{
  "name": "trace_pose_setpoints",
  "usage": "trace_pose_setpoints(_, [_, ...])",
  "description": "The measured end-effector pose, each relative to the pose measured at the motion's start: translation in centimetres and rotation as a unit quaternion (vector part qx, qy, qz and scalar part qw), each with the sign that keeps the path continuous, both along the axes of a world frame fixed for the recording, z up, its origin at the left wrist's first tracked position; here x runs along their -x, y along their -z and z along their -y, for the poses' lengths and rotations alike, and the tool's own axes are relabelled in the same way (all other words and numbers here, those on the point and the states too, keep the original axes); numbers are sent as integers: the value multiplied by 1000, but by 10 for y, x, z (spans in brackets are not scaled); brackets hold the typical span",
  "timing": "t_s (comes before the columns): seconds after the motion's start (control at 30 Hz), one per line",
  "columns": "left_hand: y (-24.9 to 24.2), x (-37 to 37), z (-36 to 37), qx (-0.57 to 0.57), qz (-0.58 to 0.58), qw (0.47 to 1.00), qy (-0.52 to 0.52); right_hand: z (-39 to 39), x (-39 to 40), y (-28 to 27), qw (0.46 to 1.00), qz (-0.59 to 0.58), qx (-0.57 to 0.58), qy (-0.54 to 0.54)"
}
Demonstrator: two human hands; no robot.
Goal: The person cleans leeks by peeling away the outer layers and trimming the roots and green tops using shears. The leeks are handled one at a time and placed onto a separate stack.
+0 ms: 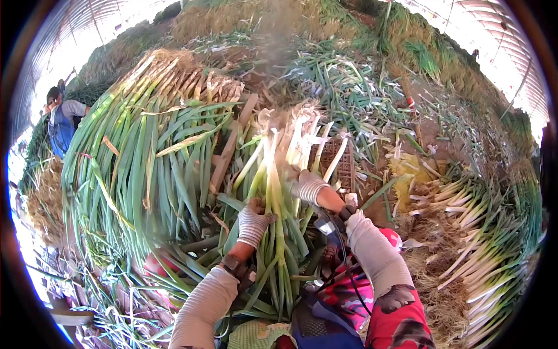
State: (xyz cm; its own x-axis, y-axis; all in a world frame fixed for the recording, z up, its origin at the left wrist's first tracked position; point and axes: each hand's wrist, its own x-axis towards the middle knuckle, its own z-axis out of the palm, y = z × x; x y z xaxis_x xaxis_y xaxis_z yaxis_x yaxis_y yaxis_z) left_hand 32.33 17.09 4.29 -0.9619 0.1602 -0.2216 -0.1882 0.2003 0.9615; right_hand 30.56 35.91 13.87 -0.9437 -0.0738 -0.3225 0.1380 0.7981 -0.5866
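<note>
Green onions with white stalks point(274, 168) lie upright in front of me, their roots pointing away and their leaves toward my lap. My left hand point(254, 224), in a striped grey glove, is closed around stalks at the left of this bunch. Just above and to the right, my right hand point(308, 187), gloved too, is at the stalks' right side; its fingers are blurred and partly hidden. Under the white ends shows a brown plastic crate point(343, 160). A wooden board point(233, 142) runs along the left of the bunch.
A large heap of untrimmed onions point(145, 139) fills the left. Cleaned onions point(482, 232) lie in a row at the right, beside a pile of roots point(436, 273). Leaf scraps point(349, 87) cover the ground ahead. Another person point(64, 119) is at the far left.
</note>
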Motion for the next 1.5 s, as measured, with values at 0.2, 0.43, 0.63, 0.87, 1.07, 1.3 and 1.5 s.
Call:
trace_pose_setpoints(0.2, [-3,-2,-1,25,12,1000,16,-14,19,28,993,52,64,83])
trace_pose_setpoints(0.43, [16,29,-13,143,-130,972,131,-33,35,118,992,-88,13,-94])
trace_pose_setpoints(0.63, [-40,11,-32,307,-56,906,285,-40,9,48,998,-21,19,49])
trace_pose_setpoints(0.87, [-85,140,94,561,-228,794,48,-36,9,46,992,-34,-36,118])
trace_pose_setpoints(1.07, [-132,176,257,706,-31,649,-282,30,-20,27,974,49,64,-212])
trace_pose_setpoints(1.3, [-68,173,337,542,-49,802,-246,42,-3,67,974,-2,143,-177])
trace_pose_setpoints(1.5, [-149,119,252,595,-113,785,-128,44,10,18,986,5,162,-34])
